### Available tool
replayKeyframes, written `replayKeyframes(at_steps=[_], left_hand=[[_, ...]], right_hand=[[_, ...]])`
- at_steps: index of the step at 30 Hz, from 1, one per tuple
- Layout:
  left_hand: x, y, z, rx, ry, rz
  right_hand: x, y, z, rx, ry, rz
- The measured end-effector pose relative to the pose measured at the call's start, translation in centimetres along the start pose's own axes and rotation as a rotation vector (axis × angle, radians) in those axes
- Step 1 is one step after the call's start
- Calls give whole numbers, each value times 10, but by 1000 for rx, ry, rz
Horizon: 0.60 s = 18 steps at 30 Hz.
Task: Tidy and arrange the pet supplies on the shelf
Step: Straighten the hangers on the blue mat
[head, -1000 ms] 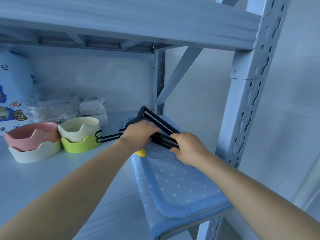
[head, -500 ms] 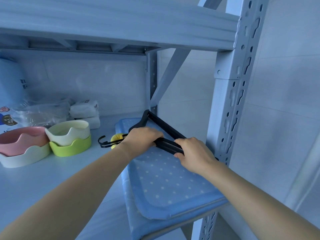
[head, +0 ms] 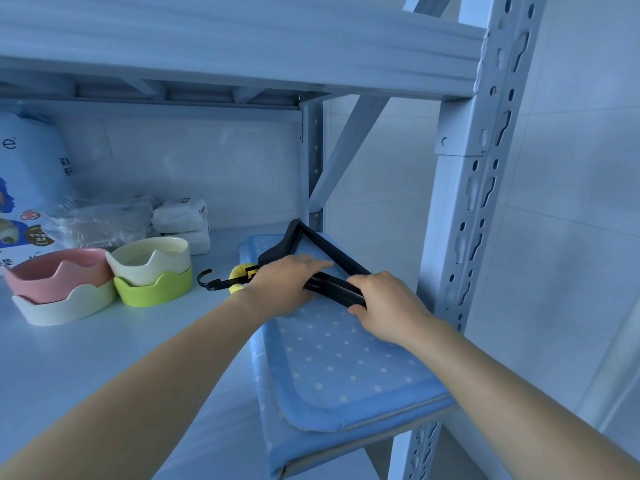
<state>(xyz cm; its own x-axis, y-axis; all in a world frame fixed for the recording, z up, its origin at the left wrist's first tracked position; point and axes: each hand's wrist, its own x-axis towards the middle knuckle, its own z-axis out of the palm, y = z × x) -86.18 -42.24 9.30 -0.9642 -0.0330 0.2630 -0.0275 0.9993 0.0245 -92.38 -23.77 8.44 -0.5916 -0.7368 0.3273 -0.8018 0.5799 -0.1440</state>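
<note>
Black hangers (head: 330,250) lay on blue dotted mat (head: 346,368) at right end of shelf (head: 104,358). Left hand (head: 287,285) pressed flat on them, fingers nearly straight. Right hand (head: 388,306) gripped lower bars, fingers curled.

We have painted metal on the shelf upright (head: 485,202), matt and punched with slots. The upper board (head: 242,39) shows faint wood-like streaks, and the lower board (head: 104,358) looks smooth and matt. The blue mat (head: 346,368) is soft cloth, dotted white, with a plain stitched border. The black hangers (head: 332,251) look like hard plastic with a slight sheen. The bowls (head: 149,261) are smooth and glossy; whether ceramic or plastic, we cannot tell. The clear bag (head: 100,223) is thin, crinkled plastic film. The white packs (head: 180,216) have a soft wrap, and the big printed bag (head: 27,174) is smooth and slightly shiny.
</note>
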Motion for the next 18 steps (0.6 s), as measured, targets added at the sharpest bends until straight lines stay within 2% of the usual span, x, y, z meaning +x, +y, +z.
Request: replayKeyframes(at_steps=[5, 9, 11, 18], left_hand=[[-22, 4, 10, 17, 11, 9], [-38, 8, 12, -148, 61, 8], [-45, 11, 16, -217, 24, -7], [-35, 11, 24, -119, -37, -70]], right_hand=[[-1, -2, 4, -43, 21, -29], [-3, -5, 7, -70, 53, -22], [-3, -7, 8, -92, 63, -22], [15, -2, 12, -83, 68, -24]])
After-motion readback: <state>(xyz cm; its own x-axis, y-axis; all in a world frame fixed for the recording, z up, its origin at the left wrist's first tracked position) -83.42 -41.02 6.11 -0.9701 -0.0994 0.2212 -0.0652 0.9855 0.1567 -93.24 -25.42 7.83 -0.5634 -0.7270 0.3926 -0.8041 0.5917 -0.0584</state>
